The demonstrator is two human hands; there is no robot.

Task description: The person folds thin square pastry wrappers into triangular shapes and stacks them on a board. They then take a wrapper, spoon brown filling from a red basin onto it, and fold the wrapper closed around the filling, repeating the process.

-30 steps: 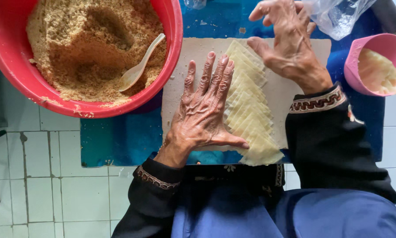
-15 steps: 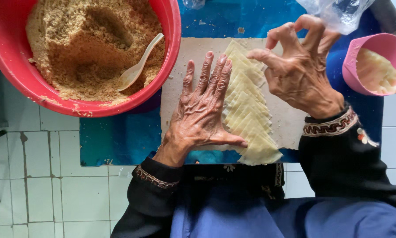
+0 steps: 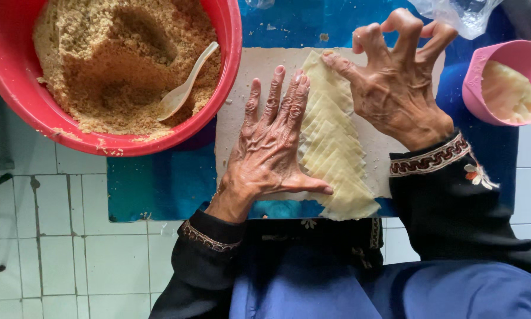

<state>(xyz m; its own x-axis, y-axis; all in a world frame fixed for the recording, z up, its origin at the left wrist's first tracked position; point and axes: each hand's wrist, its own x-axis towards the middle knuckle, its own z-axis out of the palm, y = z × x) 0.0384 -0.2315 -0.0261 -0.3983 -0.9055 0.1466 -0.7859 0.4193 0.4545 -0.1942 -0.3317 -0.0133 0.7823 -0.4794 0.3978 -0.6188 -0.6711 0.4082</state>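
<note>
Now | left hand flat, right hand grip pinching dough sheets | two bowls, one spoon

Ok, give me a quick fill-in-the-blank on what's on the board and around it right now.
1. The left hand lies ____ on the board beside the fanned dough sheets.
2. The right hand pinches the sheet at the ____ end of the row.
3. The pale spoon rests in the ____ bowl of crumbs.

Missing words: flat; far; red
</note>
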